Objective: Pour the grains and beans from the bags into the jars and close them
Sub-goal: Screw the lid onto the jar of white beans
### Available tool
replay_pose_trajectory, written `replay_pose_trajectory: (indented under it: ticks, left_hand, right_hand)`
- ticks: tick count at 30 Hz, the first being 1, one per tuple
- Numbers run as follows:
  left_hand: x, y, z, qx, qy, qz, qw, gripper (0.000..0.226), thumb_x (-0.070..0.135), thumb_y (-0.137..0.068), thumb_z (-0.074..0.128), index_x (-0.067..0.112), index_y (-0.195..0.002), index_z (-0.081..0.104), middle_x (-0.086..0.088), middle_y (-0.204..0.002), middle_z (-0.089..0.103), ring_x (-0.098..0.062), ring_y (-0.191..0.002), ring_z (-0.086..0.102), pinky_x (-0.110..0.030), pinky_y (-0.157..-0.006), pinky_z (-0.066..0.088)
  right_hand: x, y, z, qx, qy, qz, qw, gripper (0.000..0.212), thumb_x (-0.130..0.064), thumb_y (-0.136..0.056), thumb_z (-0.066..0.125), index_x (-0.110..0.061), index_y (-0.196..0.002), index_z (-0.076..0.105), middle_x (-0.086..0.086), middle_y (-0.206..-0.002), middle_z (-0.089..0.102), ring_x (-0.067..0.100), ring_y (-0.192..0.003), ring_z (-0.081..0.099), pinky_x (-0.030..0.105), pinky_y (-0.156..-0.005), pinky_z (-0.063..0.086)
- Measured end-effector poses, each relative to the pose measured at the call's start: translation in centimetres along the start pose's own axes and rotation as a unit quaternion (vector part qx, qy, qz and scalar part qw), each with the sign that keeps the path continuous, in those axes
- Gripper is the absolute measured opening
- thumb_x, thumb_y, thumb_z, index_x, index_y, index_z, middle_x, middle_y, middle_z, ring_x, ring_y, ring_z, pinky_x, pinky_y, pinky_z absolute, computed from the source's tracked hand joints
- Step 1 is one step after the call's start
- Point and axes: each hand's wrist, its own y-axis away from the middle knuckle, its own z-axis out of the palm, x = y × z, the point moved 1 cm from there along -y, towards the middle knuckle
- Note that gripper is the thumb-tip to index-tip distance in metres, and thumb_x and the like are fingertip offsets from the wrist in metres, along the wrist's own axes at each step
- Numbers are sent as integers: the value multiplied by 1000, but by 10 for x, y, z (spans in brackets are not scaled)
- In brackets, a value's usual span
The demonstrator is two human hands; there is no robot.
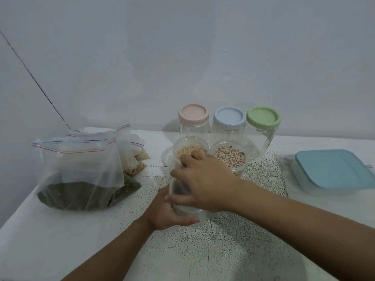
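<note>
Ok: zip bag [81, 179] of dark grain sits well left of both hands. Left hand [164, 213] curls round the empty clear jar [179, 188] at its base. Right hand [203, 179] lies over the top, seemingly gripping. Lidless soybean jar [184, 152] and black-eyed pea jar [231, 159] stand just beyond the right fingers.

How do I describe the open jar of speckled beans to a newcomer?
On the white table, find the back row of three lidded clear jars. Directly before the blue-lidded jar stands the open clear jar of speckled beans; its left neighbour holds plain yellow beans.
</note>
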Motion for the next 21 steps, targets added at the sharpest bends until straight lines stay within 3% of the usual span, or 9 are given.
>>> replay_pose_trajectory:
  ticks: [2, 5, 7, 9, 12, 15, 18, 19, 21]
  left_hand:
    - [4, -1, 1, 2, 9, -4, 1000, 59, 9, -67, 94, 15, -119, 66, 9, -110, 75, -11, -106, 71, -22, -84, 56]
    - [4, -3, 1, 2, 28, -10, 1000, 58, 11, -67, 94, 16, -118, 67, 3, -111, 75, -16, -108, 71, -28, -87, 56]
    - [6, -2, 1, -2, 34, -6, 999, 59, 3, -66, 93, 25, -115, 69, 5, -110, 76, -13, -106, 71, -25, -86, 55]
    - [14, -2, 1, 5, 30, 19, 999, 85, -4, -63, 93, 51, -121, 64, 23, -118, 70, -1, -110, 67, -16, -89, 52]
    - [13, -4, 1, 0, 20, 46, 999, 113, -6, -59, 93, 72, -124, 45, 42, -126, 56, 12, -117, 57, -9, -90, 48]
    - [9, -2, -1, -10, 8, 4, 1000, 75, 9, -63, 95, 49, -119, 64, 28, -118, 67, 2, -111, 65, -14, -87, 52]
    - [9, -1, 1, -10, 22, -21, 999, 55, 9, -67, 94, 16, -115, 67, 8, -112, 74, -12, -107, 70, -26, -86, 56]
    - [7, -1, 3, -17, 27, -24, 999, 55, 2, -67, 92, 13, -114, 66, 13, -111, 74, -8, -106, 70, -21, -85, 56]
    - [13, 0, 6, -22, 16, -19, 999, 63, -7, -66, 90, 22, -113, 59, 42, -106, 65, 16, -103, 63, -5, -77, 50]
  right_hand:
    - [-6, 2, 1, -23, 55, 38, 998, 70, -81, -92, 29, -29, -135, 48, 12, -137, 48, 36, -124, 48, 43, -83, 44]
    - [-8, -3, 1, -48, 29, 25, 998, 64, -75, -90, 43, -33, -138, 43, 13, -139, 44, 40, -124, 47, 42, -79, 43]
    - [-2, -5, -7, -81, -49, -20, 995, 59, -64, -85, 60, -37, -135, 47, 5, -131, 46, 30, -119, 44, 42, -87, 46]
    - [4, -8, -18, -126, -119, -80, 982, 52, -47, -82, 72, -35, -130, 57, -2, -129, 49, 16, -115, 40, 35, -96, 38]
    - [5, -10, -24, -104, -174, -99, 974, 31, -39, -90, 69, -26, -118, 71, -5, -134, 57, 6, -118, 43, 24, -99, 24]
    - [-3, -6, -13, -43, -58, -44, 996, 52, -68, -94, 49, -31, -128, 62, 0, -132, 55, 18, -123, 44, 41, -104, 40]
    - [-14, -2, -1, -91, 76, 31, 993, 70, -80, -91, 30, -34, -143, 38, 14, -149, 39, 41, -134, 37, 54, -97, 46]
    - [-17, -2, 1, -99, 83, 34, 991, 67, -78, -92, 33, -34, -143, 36, 16, -150, 35, 44, -134, 35, 54, -95, 46]
    - [-16, -2, 0, -82, 48, -7, 995, 58, -68, -92, 45, -35, -140, 41, 12, -145, 39, 42, -132, 36, 53, -95, 47]
